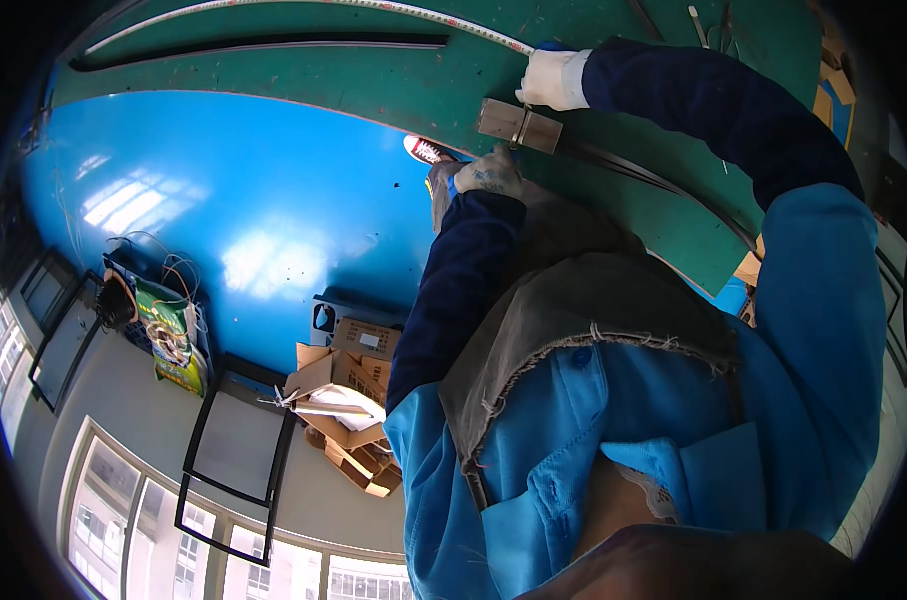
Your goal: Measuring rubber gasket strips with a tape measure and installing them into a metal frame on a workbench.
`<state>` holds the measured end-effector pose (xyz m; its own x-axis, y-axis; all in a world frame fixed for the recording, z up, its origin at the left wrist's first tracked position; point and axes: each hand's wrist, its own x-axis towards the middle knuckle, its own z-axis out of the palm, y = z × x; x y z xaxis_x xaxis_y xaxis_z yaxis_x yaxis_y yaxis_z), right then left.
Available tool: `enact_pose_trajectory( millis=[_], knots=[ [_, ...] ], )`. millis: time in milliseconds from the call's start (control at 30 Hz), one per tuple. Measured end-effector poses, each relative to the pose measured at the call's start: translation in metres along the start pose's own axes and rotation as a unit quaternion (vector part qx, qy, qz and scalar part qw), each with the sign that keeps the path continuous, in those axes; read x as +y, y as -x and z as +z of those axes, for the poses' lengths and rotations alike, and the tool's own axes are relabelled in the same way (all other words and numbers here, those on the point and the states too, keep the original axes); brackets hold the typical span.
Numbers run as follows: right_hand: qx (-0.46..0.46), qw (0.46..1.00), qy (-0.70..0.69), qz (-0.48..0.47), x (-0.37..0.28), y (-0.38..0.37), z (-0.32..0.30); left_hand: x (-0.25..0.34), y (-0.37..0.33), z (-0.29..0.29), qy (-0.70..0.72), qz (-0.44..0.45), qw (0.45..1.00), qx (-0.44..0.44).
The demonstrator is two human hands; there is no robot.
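Take block [507, 121] by its ends: probably heavy, stiff, slick. See left hand [492, 174] partly curled beside block, right hand [554, 82] curled at tape [474, 27]; cannot tell either hold.

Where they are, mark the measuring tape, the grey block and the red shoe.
Measuring tape [453, 20]: head view, on its pale marked strip.
Grey block [500, 119]: head view, left part of its face.
Red shoe [427, 149]: head view, on its laced upper.
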<state>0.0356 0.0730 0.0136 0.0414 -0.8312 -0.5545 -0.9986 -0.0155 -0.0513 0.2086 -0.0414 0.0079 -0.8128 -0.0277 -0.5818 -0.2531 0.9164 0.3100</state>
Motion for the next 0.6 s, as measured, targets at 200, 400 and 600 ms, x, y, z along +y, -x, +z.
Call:
enact_pose_trajectory(
  millis=[200,400,600],
  knots=[
    [-0.012,1.000,0.025,-0.012,0.000,-0.002,-0.018,0.002,-0.002,0.018,0.051,-0.003,0.998,0.040],
    [-0.015,1.000,0.008,0.016,-0.007,0.000,-0.015,0.005,0.002,0.019,0.077,-0.024,0.995,0.052],
    [-0.024,0.999,-0.009,0.026,-0.005,-0.002,-0.004,-0.005,0.005,0.011,0.038,-0.002,0.996,0.084]
  ],
)
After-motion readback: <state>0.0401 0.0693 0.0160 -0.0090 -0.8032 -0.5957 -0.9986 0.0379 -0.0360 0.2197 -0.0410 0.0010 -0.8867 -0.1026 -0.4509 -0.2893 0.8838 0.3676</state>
